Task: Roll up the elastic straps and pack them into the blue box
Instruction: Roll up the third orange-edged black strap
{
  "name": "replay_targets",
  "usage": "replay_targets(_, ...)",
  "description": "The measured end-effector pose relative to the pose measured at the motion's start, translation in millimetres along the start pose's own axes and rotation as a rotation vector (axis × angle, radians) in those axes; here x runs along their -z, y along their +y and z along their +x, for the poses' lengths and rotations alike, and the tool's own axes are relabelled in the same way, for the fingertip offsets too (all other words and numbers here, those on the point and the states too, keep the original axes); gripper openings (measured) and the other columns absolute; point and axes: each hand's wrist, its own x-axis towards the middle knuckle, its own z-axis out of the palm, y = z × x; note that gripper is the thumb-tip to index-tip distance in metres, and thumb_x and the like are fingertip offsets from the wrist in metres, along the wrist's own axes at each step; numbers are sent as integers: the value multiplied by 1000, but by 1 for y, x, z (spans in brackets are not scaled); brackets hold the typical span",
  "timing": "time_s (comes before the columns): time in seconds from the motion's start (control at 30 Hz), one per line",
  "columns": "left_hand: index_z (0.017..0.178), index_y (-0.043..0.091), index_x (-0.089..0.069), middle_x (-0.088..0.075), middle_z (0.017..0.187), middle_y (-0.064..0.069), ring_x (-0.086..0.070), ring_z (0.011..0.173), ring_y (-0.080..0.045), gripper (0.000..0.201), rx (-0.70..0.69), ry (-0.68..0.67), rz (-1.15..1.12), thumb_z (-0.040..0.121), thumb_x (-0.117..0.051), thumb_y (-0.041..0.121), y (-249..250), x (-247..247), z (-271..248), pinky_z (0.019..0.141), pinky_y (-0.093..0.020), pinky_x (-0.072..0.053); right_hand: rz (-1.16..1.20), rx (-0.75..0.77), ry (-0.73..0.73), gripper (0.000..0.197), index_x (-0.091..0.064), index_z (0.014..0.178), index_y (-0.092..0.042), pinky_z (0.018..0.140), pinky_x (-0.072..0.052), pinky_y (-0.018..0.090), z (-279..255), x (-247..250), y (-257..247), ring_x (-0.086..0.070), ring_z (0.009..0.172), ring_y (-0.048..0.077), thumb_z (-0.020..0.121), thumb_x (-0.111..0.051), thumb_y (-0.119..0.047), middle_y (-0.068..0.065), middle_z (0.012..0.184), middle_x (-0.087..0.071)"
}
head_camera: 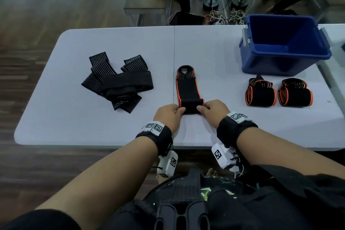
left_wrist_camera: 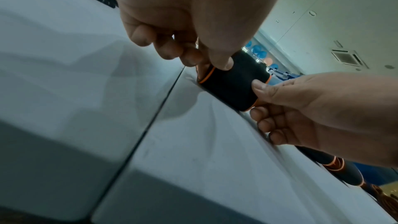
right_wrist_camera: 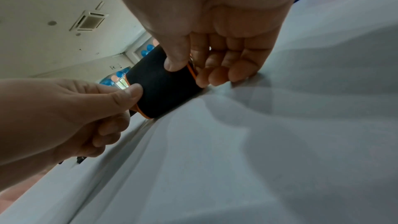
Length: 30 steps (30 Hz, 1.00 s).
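A black strap with orange edging [head_camera: 187,87] lies along the table's middle, its near end rolled up. My left hand [head_camera: 170,112] pinches the roll's left end and my right hand [head_camera: 211,108] pinches its right end, thumbs on top. The left wrist view shows the roll [left_wrist_camera: 233,81] between my left hand [left_wrist_camera: 193,54] and my right hand [left_wrist_camera: 277,108]. In the right wrist view the roll [right_wrist_camera: 165,84] sits between my right hand [right_wrist_camera: 193,67] and my left hand [right_wrist_camera: 116,106]. The blue box [head_camera: 280,61] stands open at the far right.
Two rolled orange-edged straps [head_camera: 260,92] [head_camera: 295,93] lie in front of the box. A loose heap of black striped straps [head_camera: 116,82] is on the table's left part. The white table [head_camera: 74,121] has a centre seam. People sit beyond the far edge.
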Motion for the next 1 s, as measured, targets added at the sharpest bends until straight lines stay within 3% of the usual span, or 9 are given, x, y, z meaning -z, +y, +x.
replay_targets(0.07, 79, 14, -65, -64, 73, -4, -61, 76, -24, 44, 16, -12, 23, 102, -47, 47, 3, 0, 1, 70, -34, -49, -27, -26, 1, 45, -57, 67, -9, 53, -33, 30, 3, 0, -1, -47, 59, 24, 99, -54, -40, 6, 60, -49)
replay_targets(0.27, 78, 13, -67, -66, 73, -5, -63, 74, -24, 50, 69, -49, 77, 101, -46, 51, 3, -2, 3, 72, -35, -53, -135, -101, -75, 54, -58, 63, -9, 55, -35, 30, 11, 2, -6, -54, 64, 26, 100, -50, -47, 6, 61, -55)
replay_targets(0.33, 79, 14, -68, -66, 74, -3, -63, 76, -23, 46, 73, -51, 102, 101, -48, 50, 5, 1, 3, 71, -33, -51, -140, -129, -90, 54, -58, 62, -9, 62, -39, 30, 13, 3, -9, -56, 66, 26, 99, -50, -48, 6, 63, -57)
replay_targets(0.43, 94, 19, -63, -64, 90, -1, -60, 87, -22, 27, 43, 37, 90, 95, -60, 47, 6, 6, 2, 78, -35, -50, -280, -129, -134, 49, -60, 82, -5, 72, -44, 32, 15, 4, -15, -62, 82, 31, 100, -48, -49, 11, 80, -61)
replay_targets(0.57, 121, 27, -60, -54, 114, -3, -49, 107, -25, 30, -126, 107, 271, 95, -61, 43, 9, 6, 4, 89, -39, -48, -276, 56, 23, 32, -46, 111, -10, 80, -51, 42, 12, 2, -13, -59, 91, 33, 96, -58, -36, 11, 104, -54)
replay_targets(0.7, 129, 25, -61, -54, 115, -6, -50, 105, -29, 31, -230, 98, 454, 101, -50, 34, 7, 2, 1, 82, -40, -47, -388, 213, 49, 31, -44, 123, -13, 79, -53, 44, 10, 2, -13, -60, 87, 35, 99, -55, -29, 12, 112, -49)
replay_targets(0.8, 137, 30, -51, -50, 115, -4, -47, 104, -27, 51, -244, 54, 544, 88, -57, 18, 2, 2, -1, 82, -36, -43, -556, 288, 40, 28, -48, 125, -8, 79, -53, 46, 9, -5, -10, -60, 89, 36, 104, -42, -26, 17, 114, -51)
replay_targets(0.9, 143, 33, -45, -49, 120, -4, -47, 110, -26, 59, -218, 30, 516, 87, -58, 21, 2, 6, 0, 89, -39, -45, -484, 259, 6, 42, -50, 132, -12, 88, -50, 43, 8, -5, -7, -57, 104, 33, 103, -40, -40, 13, 120, -52)
replay_targets(1.0, 143, 34, -45, -51, 120, -4, -48, 113, -28, 51, -187, 11, 422, 93, -56, 29, 0, 7, 2, 93, -42, -45, -452, 252, -85, 70, -39, 146, -22, 97, -47, 40, 12, 5, 0, -51, 116, 28, 88, -57, -58, 8, 126, -48)
